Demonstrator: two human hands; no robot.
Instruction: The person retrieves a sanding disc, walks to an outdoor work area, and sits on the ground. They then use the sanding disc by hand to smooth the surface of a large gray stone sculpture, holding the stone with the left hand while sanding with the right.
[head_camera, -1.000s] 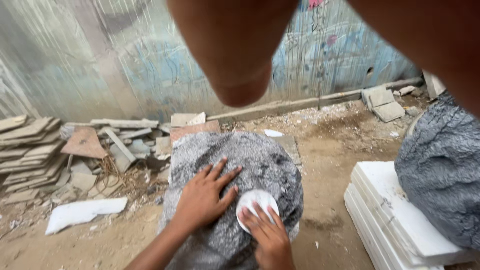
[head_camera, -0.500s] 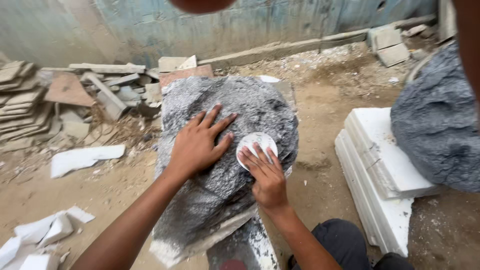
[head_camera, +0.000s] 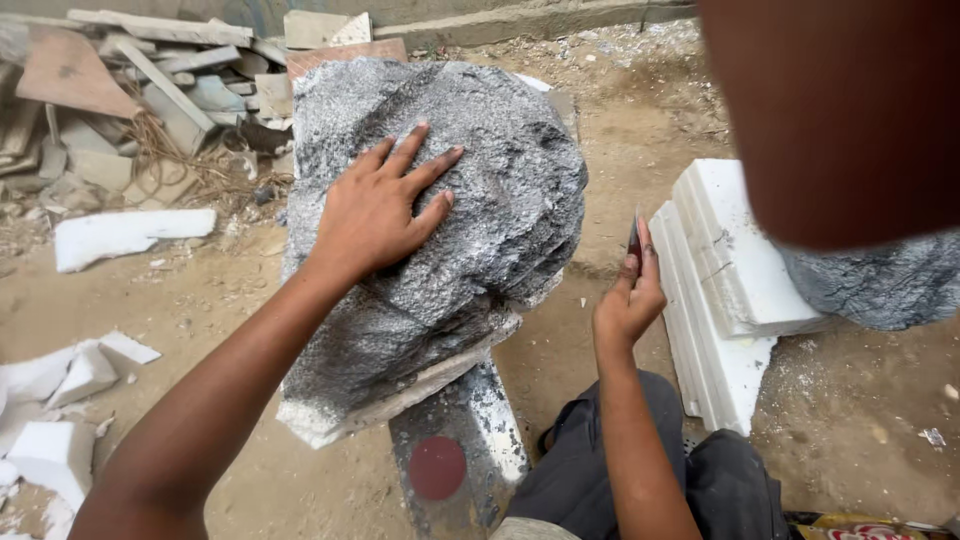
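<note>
Stand: a paint-spattered metal post (head_camera: 455, 450) with a red round patch sits between the person's knees and carries the rock at working height.
Right hand: the right hand (head_camera: 628, 295) is beside the rock, clear of it, fingers pinched narrow round a small thin dark tool (head_camera: 634, 238) held upright; what kind of tool, I cannot tell.
Left hand: the left hand (head_camera: 380, 210) lies flat, fingers spread wide, on the upper face of the rock, likely to steady it.
Rock: the grey speckled rock (head_camera: 470, 220) tilts on the post, its white underside showing at the lower edge.
White slabs: stacked foam-like slabs (head_camera: 720, 270) lie to the right on the dirt, a second grey rock (head_camera: 880, 280) resting on them.
Far side: broken tiles and boards (head_camera: 150, 90) are heaped along the wall.
</note>
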